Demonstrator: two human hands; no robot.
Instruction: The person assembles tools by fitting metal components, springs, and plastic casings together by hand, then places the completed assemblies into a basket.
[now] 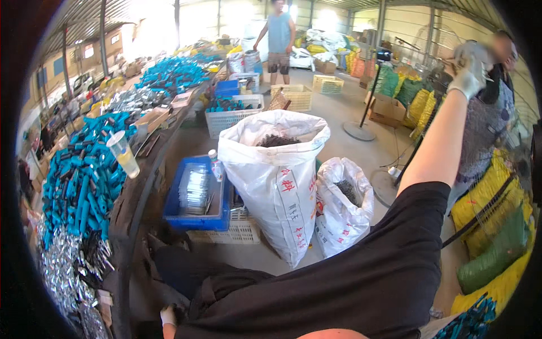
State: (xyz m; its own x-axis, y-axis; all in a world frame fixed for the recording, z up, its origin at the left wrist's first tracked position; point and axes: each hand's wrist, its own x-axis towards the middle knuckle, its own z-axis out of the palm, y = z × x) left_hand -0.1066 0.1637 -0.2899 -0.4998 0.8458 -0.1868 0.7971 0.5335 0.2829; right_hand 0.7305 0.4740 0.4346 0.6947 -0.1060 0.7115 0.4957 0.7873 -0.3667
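Observation:
My right arm, in a black short sleeve, stretches up to the far right. My right hand [470, 79] wears a white glove and is raised beside a person [491, 121]; its greyish upper part is blurred, so its fingers and anything in them cannot be made out. Low at the left, my left hand [168, 316] is near the dark edge of the workbench [132, 220]. It also wears a white glove, with its fingers in shadow and partly hidden. Teal-handled pieces [84, 181] and shiny metal pieces [68, 277] lie heaped on that bench.
Before me stand a large white woven sack [271, 181] of dark pieces and a smaller sack [339, 220]. Left of them, a blue bin [197, 223] holds metal strips. A clear plastic cup [123, 153] leans on the bench. Yellow sacks [480, 209] line the right; another person [279, 34] stands farther back.

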